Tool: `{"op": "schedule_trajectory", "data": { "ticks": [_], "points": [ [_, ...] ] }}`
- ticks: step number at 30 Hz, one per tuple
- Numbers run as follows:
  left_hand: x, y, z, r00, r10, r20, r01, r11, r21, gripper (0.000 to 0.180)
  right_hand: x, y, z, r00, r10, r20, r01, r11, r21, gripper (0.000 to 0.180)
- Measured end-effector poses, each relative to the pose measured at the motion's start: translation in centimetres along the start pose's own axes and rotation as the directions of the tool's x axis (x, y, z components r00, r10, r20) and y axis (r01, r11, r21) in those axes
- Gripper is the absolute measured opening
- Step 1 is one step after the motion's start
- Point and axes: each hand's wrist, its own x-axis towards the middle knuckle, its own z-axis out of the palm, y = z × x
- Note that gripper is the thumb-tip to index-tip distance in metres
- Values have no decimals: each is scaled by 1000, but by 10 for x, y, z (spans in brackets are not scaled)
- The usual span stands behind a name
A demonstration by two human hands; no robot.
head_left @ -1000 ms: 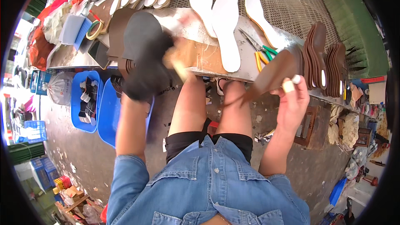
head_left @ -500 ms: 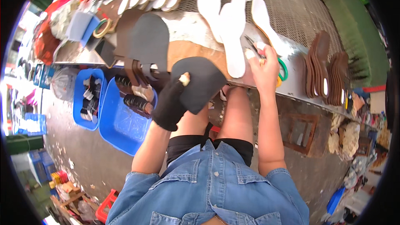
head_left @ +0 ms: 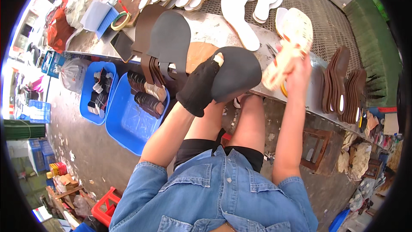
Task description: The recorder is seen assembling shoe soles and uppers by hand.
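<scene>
My left hand (head_left: 195,88), in a black fingerless glove, grips a dark grey rounded leather piece (head_left: 238,74) above my lap, thumb on top. My right hand (head_left: 299,74) is bare and closed around an insole (head_left: 297,28), its cream side toward me, partly smeared by motion. It is lifted above the bench edge. Behind it lie the tips of a pair of scissors (head_left: 271,50), with part of a yellow handle showing under the insole. Farther back, white insoles (head_left: 240,25) rest on the bench and mesh.
Brown and grey leather pieces (head_left: 169,36) overhang the bench edge at left, beside a phone (head_left: 122,45) and tape roll (head_left: 120,20). Brown strips (head_left: 337,81) stand stacked at right. Blue tubs (head_left: 133,124) hold dark parts below. A green brush-edged board (head_left: 377,56) stands far right.
My right hand has left the scissors and picked up a white insole from the bench, now raised with its cream side showing. The leather piece in my left hand has tilted and shifted right in view.
</scene>
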Motion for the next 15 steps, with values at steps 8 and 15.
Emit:
{"op": "schedule_trajectory", "data": {
  "ticks": [8, 15],
  "points": [
    [-3, 69, 39, 988, -140, -66, 110, 934, -341, 48, -103, -10, -18, 992, 56, 115, -77, 980, 184, 59],
    [-8, 39, 21, 818, 549, 171, -490, 510, 708, 42, -130, -7, 35, 988, 3, 153, -11, 999, 50, 41]
  ]
}}
